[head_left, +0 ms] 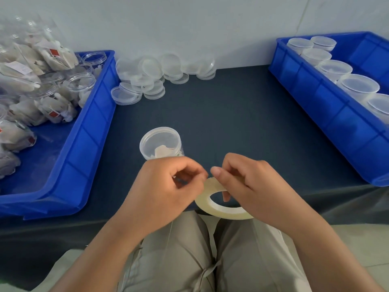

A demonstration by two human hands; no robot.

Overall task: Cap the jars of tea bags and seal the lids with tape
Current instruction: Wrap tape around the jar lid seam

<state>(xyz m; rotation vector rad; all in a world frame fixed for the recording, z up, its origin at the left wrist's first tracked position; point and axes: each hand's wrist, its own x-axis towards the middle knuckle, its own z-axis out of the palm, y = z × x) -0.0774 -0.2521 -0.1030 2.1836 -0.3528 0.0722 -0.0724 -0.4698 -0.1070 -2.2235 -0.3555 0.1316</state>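
Note:
A clear jar [160, 143] with a lid on and tea bags inside stands on the dark table, just beyond my left hand. My right hand [246, 182] grips a roll of clear tape [212, 202] at the table's front edge, fingers through its hole and thumb on top. My left hand [168, 186] is curled, its thumb and fingertips pinching at the tape's loose end beside the right thumb. The strip itself is hard to make out.
A blue bin [92, 131] at the left holds open jars and tea bags. A heap of loose clear lids [160, 74] lies at the back by the wall. A second blue bin [328, 106] at the right holds a row of capped jars.

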